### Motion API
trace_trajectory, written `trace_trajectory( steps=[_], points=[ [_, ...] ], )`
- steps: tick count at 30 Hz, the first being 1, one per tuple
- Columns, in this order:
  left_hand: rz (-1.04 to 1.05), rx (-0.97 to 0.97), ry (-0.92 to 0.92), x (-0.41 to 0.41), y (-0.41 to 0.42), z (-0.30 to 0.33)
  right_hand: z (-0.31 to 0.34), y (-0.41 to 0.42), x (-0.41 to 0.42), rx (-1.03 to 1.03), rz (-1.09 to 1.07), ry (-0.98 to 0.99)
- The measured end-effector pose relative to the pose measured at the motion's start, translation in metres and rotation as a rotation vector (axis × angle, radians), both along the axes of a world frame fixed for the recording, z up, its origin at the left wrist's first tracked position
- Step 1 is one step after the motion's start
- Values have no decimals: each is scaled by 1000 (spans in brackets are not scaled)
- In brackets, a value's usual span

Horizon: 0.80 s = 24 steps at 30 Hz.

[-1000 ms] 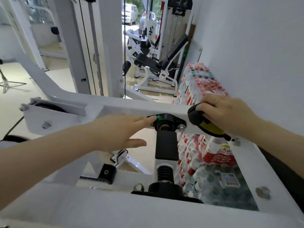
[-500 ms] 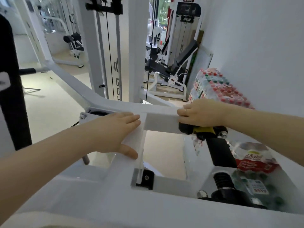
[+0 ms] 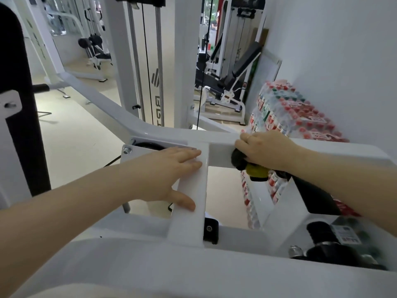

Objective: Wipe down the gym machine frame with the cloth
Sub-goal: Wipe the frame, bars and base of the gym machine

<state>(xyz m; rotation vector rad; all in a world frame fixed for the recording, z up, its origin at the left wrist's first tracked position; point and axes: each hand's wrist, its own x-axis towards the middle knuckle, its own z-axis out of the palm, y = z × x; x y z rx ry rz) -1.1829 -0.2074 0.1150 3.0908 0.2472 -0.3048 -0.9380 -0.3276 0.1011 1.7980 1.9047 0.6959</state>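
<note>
The white gym machine frame (image 3: 219, 157) fills the lower view, with a cross beam running left to right and a short strut (image 3: 189, 222) coming toward me. My left hand (image 3: 163, 175) lies flat on top of that strut, fingers straight, thumb spread to the side. My right hand (image 3: 266, 149) grips a bunched black and yellow cloth (image 3: 255, 172) and holds it against the near face of the cross beam. Most of the cloth is hidden under my fingers.
Shrink-wrapped packs of water bottles (image 3: 290, 112) are stacked against the white wall on the right. A black upright pad (image 3: 19, 104) stands at the left edge. The weight stack tower (image 3: 150, 61) rises behind the beam. Black bumpers (image 3: 322, 233) sit low right.
My left hand has moved left, off the black pivot and onto the white strut. My right hand has slid the cloth left along the beam. The view has turned left.
</note>
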Motion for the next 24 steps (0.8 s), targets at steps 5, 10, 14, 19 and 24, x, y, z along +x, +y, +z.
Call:
trace_trajectory(
  steps=[5, 10, 14, 19, 24],
  points=[
    [-28, -13, 38, 0, 1, 7, -4, 37, -44, 189, -170, 57],
    [-35, -38, 93, -4, 5, 9, -8, 38, -80, 352, -697, 1094],
    [-61, -15, 126, -7, 5, 5, -5, 18, -109, 370, -989, 1905],
    [-75, -2, 90, -7, 5, 3, -13, -12, -130, 328, -957, 2221],
    [-81, 20, 75, -12, 6, -2, 3, 12, -141, 623, -866, 2284]
  ],
)
